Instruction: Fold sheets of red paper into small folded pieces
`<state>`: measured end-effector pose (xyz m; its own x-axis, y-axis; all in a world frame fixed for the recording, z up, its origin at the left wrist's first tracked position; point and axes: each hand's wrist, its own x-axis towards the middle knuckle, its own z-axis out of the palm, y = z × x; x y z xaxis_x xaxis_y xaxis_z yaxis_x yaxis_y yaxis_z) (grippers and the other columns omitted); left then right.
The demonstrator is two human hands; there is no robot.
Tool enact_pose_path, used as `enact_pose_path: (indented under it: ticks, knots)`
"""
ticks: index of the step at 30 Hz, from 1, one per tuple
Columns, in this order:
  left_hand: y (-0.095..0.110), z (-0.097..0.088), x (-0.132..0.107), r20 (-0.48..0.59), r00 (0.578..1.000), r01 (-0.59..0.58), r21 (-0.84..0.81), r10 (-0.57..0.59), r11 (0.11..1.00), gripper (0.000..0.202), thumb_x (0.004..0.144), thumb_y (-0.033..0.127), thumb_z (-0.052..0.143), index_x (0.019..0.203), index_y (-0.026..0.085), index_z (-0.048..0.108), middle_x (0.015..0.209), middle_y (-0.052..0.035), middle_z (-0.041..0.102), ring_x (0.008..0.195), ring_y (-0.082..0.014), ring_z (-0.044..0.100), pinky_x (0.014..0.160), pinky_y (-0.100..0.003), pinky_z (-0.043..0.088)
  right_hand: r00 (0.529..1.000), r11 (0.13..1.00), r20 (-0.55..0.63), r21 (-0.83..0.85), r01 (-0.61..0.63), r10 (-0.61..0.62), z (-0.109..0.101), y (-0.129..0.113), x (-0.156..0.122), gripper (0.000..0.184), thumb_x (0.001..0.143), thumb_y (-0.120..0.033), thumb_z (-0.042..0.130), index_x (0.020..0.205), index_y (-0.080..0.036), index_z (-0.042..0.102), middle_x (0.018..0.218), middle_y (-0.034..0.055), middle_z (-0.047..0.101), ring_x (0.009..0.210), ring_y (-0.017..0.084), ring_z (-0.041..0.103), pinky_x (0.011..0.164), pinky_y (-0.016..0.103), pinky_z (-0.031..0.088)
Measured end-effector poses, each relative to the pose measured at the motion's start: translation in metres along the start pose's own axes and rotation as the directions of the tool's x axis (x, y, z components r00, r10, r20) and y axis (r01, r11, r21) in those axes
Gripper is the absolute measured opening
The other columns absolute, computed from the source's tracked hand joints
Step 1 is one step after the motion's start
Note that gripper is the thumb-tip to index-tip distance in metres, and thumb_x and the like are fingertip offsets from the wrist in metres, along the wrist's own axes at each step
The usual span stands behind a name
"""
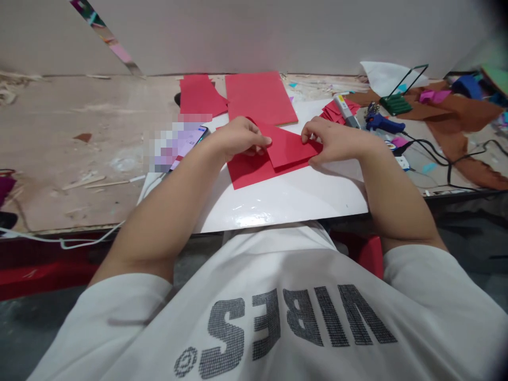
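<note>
Head view: left hand [242,138] pinches the folded red paper [286,152] from nine o'clock, right hand [331,140] from three o'clock.

The red paper [254,172] in the middle looks matt and smooth, with a crisp crease where it is folded; the white board [286,203] beneath it is glossy and shows bright reflections; the table [59,132] to the left is bare wood, rough and scuffed; the brown cloth [464,114] at far right looks dull and felt-like; the glue gun [383,125] is blue plastic; the near shirt [278,254] is white cloth
</note>
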<state>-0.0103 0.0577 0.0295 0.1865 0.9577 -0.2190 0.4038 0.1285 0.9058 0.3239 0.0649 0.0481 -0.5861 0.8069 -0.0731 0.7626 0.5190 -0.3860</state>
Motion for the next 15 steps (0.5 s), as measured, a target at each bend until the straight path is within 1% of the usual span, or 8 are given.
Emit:
enact_pose_path:
  ticks: [1, 2, 4, 6, 9, 11, 13, 15]
  knots:
    - [0.0, -0.002, 0.0, 0.029, 1.0, -0.002, 0.053, 0.0, 0.999, 0.035, 0.08, 0.025, 0.112, 0.084, 0.026, 0.077, 0.075, -0.0032, 0.076, 0.088, -0.0291, 0.086, 0.086, -0.042, 0.071, 0.999, 0.999, 0.04, 0.055, 0.002, -0.004, -0.002, -0.001, -0.001, 0.062, 0.075, -0.052, 0.109, 0.125, -0.033, 0.077, 0.146, 0.0111, 0.079, 0.129, 0.042, 0.076, 0.109, 0.056, 0.063]
    - [0.0, -0.003, 0.0, 0.061, 0.998, -0.007, 0.102, 0.001, 0.995, 0.035, 0.077, 0.027, 0.113, 0.085, 0.026, 0.079, 0.075, -0.003, 0.076, 0.089, -0.0298, 0.086, 0.086, -0.042, 0.07, 0.999, 0.995, 0.052, 0.103, 0.002, -0.008, -0.003, -0.001, -0.001, 0.063, 0.077, -0.06, 0.108, 0.126, -0.034, 0.078, 0.147, 0.0108, 0.079, 0.133, 0.043, 0.076, 0.112, 0.057, 0.063]
    - [0.001, -0.006, -0.001, 0.122, 0.992, -0.015, 0.178, -0.007, 0.984, 0.034, 0.074, 0.031, 0.113, 0.083, 0.027, 0.08, 0.074, -0.0033, 0.076, 0.092, -0.0307, 0.086, 0.086, -0.042, 0.068, 1.0, 0.986, 0.006, 0.165, 0.005, -0.006, -0.002, -0.003, 0.002, 0.054, 0.087, -0.07, 0.103, 0.122, -0.035, 0.081, 0.142, 0.0106, 0.082, 0.134, 0.043, 0.076, 0.114, 0.057, 0.063]
    - [0.003, -0.007, -0.003, 0.156, 0.987, -0.016, 0.224, -0.02, 0.974, 0.029, 0.076, 0.036, 0.109, 0.082, 0.027, 0.082, 0.076, -0.0048, 0.078, 0.095, -0.0306, 0.084, 0.089, -0.043, 0.067, 0.997, 0.983, -0.071, 0.186, 0.008, 0.005, 0.003, -0.002, 0.007, 0.044, 0.095, -0.07, 0.098, 0.114, -0.034, 0.081, 0.128, 0.0105, 0.085, 0.124, 0.041, 0.077, 0.108, 0.057, 0.064]
    - [0.005, -0.009, -0.007, 0.158, 0.987, -0.008, 0.248, -0.032, 0.969, 0.027, 0.083, 0.044, 0.103, 0.084, 0.026, 0.083, 0.081, -0.0065, 0.081, 0.099, -0.0305, 0.081, 0.094, -0.047, 0.066, 0.991, 0.978, -0.133, 0.202, 0.048, -0.021, 0.015, 0.004, 0.017, 0.045, 0.092, -0.066, 0.103, 0.11, -0.033, 0.078, 0.11, 0.0094, 0.082, 0.106, 0.038, 0.075, 0.095, 0.056, 0.064]
    - [0.004, -0.011, -0.009, 0.096, 0.995, -0.013, 0.259, -0.013, 0.966, 0.031, 0.087, 0.049, 0.101, 0.087, 0.026, 0.08, 0.078, -0.0054, 0.076, 0.103, -0.0326, 0.08, 0.096, -0.049, 0.066, 0.986, 0.971, -0.152, 0.215, 0.1, -0.068, 0.022, 0.008, 0.021, 0.051, 0.088, -0.066, 0.107, 0.113, -0.033, 0.077, 0.107, 0.0083, 0.081, 0.1, 0.036, 0.073, 0.089, 0.054, 0.064]
    - [0.001, -0.011, -0.008, -0.036, 0.997, -0.049, 0.28, 0.062, 0.959, 0.036, 0.09, 0.052, 0.101, 0.086, 0.028, 0.074, 0.075, -0.005, 0.068, 0.111, -0.0369, 0.08, 0.099, -0.051, 0.065, 0.982, 0.966, -0.157, 0.22, 0.136, -0.103, 0.026, 0.011, 0.023, 0.054, 0.087, -0.068, 0.108, 0.114, -0.033, 0.076, 0.106, 0.0074, 0.08, 0.097, 0.034, 0.071, 0.085, 0.052, 0.063]
    - [-0.002, -0.009, -0.005, -0.174, 0.965, -0.133, 0.313, 0.195, 0.94, 0.039, 0.094, 0.055, 0.099, 0.087, 0.03, 0.07, 0.082, -0.0072, 0.068, 0.125, -0.0417, 0.079, 0.105, -0.054, 0.064, 0.981, 0.965, -0.153, 0.215, 0.151, -0.12, 0.027, 0.01, 0.023, 0.056, 0.087, -0.068, 0.108, 0.115, -0.033, 0.074, 0.106, 0.0067, 0.08, 0.097, 0.033, 0.069, 0.085, 0.051, 0.063]
